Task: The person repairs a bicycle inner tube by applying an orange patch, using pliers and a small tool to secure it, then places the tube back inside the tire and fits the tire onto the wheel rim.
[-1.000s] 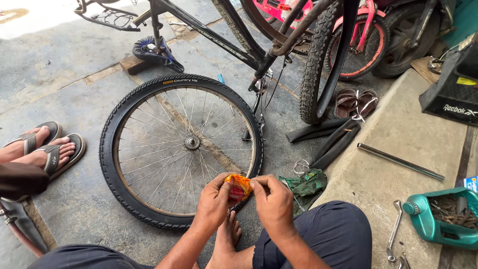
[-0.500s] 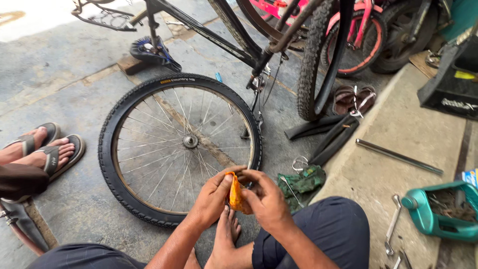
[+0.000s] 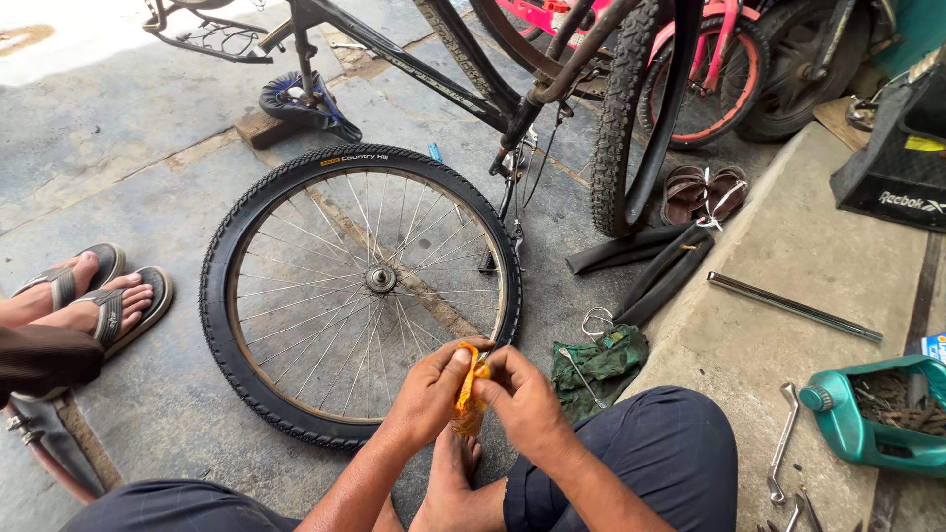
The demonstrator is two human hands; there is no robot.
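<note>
Orange, crumpled and thin, a small plastic wrapper (image 3: pixel 467 392) is being pinched between both hands just above the near rim of the black spoked bicycle wheel (image 3: pixel 361 286) that is lying flat on the grey concrete floor (image 3: pixel 128 148). The left hand (image 3: pixel 431 392) is closing thumb and fingertips on the wrapper's left edge, while the right hand (image 3: pixel 525 402) is gripping its right edge with curled fingers. A crumpled green rag (image 3: pixel 603 363) is lying just right of the hands, near a chrome rod (image 3: pixel 793 307) on the concrete step (image 3: pixel 788 236).
</note>
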